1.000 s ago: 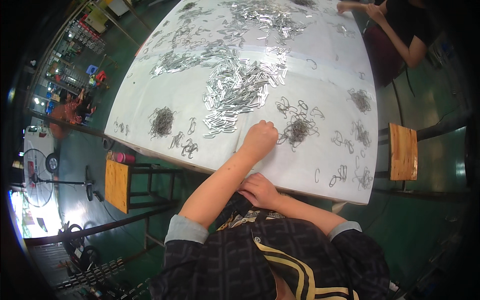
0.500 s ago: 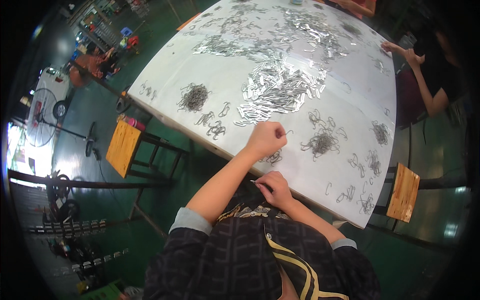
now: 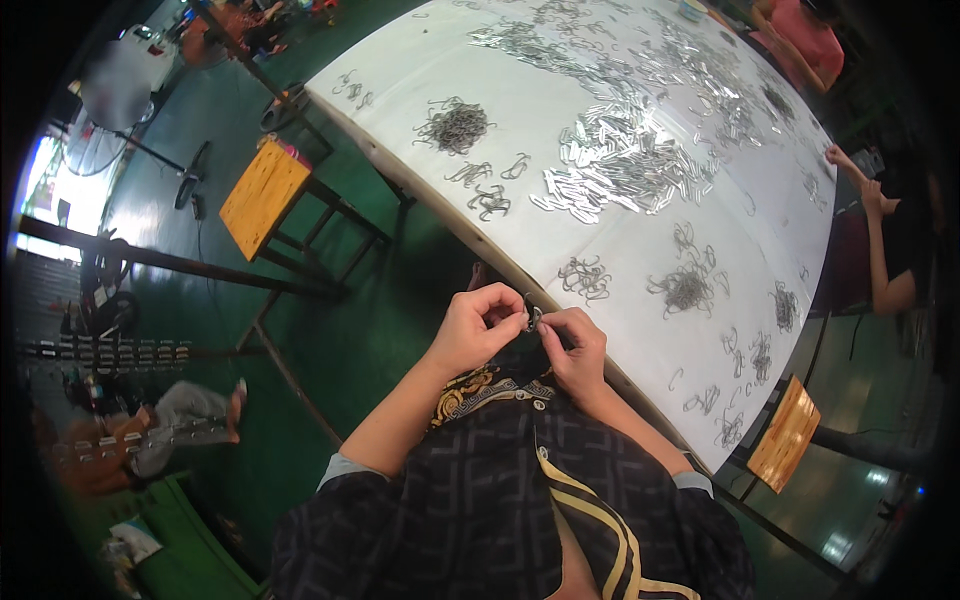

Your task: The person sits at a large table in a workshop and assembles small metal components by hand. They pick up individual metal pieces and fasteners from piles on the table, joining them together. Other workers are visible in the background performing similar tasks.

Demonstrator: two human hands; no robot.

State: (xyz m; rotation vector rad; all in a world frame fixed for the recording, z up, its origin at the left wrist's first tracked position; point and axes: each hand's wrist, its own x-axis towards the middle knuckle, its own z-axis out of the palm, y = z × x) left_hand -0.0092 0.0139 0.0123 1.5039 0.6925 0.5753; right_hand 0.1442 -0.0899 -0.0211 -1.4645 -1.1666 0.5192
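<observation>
My left hand [image 3: 482, 326] and my right hand [image 3: 575, 346] meet just off the near edge of the white table [image 3: 560, 110], above my lap. Both pinch one small metal clip piece [image 3: 533, 319] between their fingertips. A little heap of bent wire hooks [image 3: 587, 278] lies on the table closest to my hands. Farther right sits a darker tangle of wire hooks [image 3: 685, 290]. A broad pile of flat shiny metal clips [image 3: 630, 165] covers the middle of the table.
Another wire heap [image 3: 455, 126] lies at the table's left end. A wooden stool [image 3: 264, 186] stands left of the table, and a second stool [image 3: 783, 433] at the right. A person's arms [image 3: 880, 230] rest at the right edge. Someone crouches on the green floor [image 3: 150, 440].
My left hand has drawn back from the wire hooks on the table to my right hand at the table edge. Both now pinch a small metal piece. The view has swung left.
</observation>
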